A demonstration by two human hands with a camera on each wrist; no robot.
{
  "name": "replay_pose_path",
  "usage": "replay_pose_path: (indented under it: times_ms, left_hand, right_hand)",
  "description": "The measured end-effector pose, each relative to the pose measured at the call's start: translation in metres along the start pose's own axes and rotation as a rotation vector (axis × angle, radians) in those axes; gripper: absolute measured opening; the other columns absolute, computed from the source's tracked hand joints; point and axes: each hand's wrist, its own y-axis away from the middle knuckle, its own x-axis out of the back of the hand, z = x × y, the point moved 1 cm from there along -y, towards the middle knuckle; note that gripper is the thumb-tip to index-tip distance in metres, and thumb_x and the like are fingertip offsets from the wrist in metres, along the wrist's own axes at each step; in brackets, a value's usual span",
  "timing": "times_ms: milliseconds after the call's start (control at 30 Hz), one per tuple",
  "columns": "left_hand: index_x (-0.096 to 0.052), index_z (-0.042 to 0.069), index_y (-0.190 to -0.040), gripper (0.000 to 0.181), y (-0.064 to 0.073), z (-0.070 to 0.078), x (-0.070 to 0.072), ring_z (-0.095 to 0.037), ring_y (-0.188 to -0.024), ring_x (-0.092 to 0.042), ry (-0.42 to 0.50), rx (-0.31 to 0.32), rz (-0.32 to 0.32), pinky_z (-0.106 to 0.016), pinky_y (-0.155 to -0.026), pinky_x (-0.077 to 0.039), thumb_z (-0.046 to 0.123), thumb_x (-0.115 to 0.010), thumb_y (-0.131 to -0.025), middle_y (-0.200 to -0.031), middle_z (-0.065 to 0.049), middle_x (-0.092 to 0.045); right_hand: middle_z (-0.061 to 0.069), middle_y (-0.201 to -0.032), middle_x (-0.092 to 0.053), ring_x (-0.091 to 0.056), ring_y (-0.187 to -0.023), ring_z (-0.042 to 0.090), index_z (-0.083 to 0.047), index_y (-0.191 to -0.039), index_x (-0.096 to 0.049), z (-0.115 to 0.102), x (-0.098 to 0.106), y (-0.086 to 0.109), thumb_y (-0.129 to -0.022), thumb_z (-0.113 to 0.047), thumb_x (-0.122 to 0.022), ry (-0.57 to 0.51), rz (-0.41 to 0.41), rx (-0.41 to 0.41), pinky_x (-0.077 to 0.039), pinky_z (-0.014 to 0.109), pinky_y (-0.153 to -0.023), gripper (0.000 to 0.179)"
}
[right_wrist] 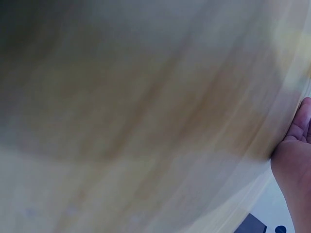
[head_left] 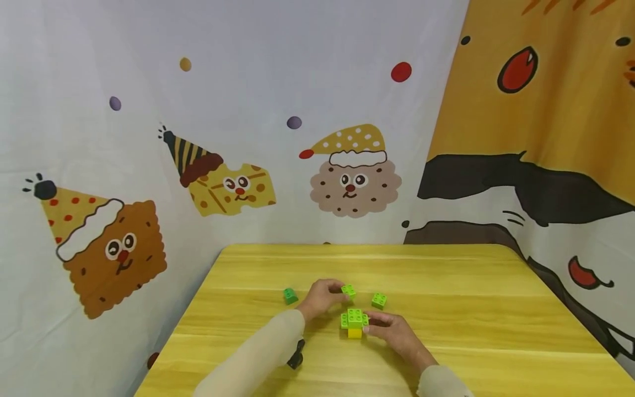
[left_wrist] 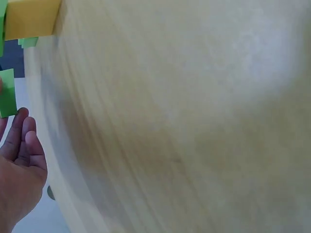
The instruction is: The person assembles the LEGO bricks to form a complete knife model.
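Observation:
In the head view my left hand (head_left: 323, 298) pinches a lime-green toy brick (head_left: 349, 290) between thumb and fingers, behind the built piece. That brick (left_wrist: 8, 93) also shows at the left edge of the left wrist view, by the fingertips of the left hand (left_wrist: 23, 165). My right hand (head_left: 394, 332) grips the right side of a small brick build (head_left: 354, 316), lime-green on top with a yellow block (head_left: 354, 333) below. Only part of the right hand (right_wrist: 296, 150) appears in the right wrist view, and what it grips is out of sight there.
A loose lime-green brick (head_left: 379, 300) lies right of the held brick. Farther left is a darker green brick (head_left: 290, 296). Both stand on the wooden table (head_left: 446, 275), which meets a printed cloth (head_left: 292, 220) at its back edge. A black strap piece (head_left: 296, 354) hangs at the left sleeve.

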Motion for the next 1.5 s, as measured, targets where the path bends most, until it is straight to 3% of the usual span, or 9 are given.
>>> replay_pose_path:
  times_ms: [433, 900, 1233, 1500]
  left_hand:
    - [-0.072, 0.013, -0.114, 0.027, 0.010, 0.004, 0.009, -0.014, -0.095, -0.060, 0.026, -0.045, 0.025, -0.035, -0.081, -0.053, 0.026, -0.075, -0.091, -0.101, 0.005, -0.067]
    - [-0.068, 0.011, -0.122, 0.035, 0.028, 0.019, 0.025, -0.017, -0.098, -0.059, 0.040, -0.087, 0.075, -0.037, -0.082, -0.053, 0.030, -0.073, -0.093, -0.103, 0.003, -0.066]
    - [-0.067, 0.015, -0.123, 0.037, 0.036, 0.027, 0.029, -0.016, -0.101, -0.058, 0.101, -0.096, 0.037, -0.036, -0.083, -0.052, 0.034, -0.073, -0.092, -0.106, 0.004, -0.065]
    - [-0.068, 0.018, -0.121, 0.036, 0.045, 0.032, 0.030, -0.018, -0.102, -0.058, 0.096, -0.090, 0.032, -0.037, -0.083, -0.051, 0.038, -0.073, -0.091, -0.104, 0.006, -0.065]
  right_hand:
    - [0.013, -0.123, -0.065, -0.059, -0.113, 0.030, -0.003, -0.131, -0.063, 0.005, 0.001, 0.002, -0.089, -0.031, -0.077, 0.005, 0.038, 0.007, -0.050, 0.046, -0.093, 0.053]
    - [0.016, -0.124, -0.064, -0.059, -0.114, 0.030, -0.001, -0.133, -0.061, 0.004, 0.001, 0.003, -0.091, -0.028, -0.074, -0.015, 0.013, 0.021, -0.050, 0.046, -0.093, 0.052]
    - [0.016, -0.125, -0.064, -0.059, -0.113, 0.030, -0.001, -0.133, -0.062, 0.004, -0.001, 0.000, -0.091, -0.029, -0.075, -0.011, 0.023, 0.014, -0.050, 0.047, -0.093, 0.052]
    - [0.014, -0.123, -0.065, -0.060, -0.112, 0.028, -0.001, -0.132, -0.062, 0.002, -0.001, -0.001, -0.090, -0.028, -0.075, -0.015, 0.017, 0.026, -0.050, 0.046, -0.093, 0.051]
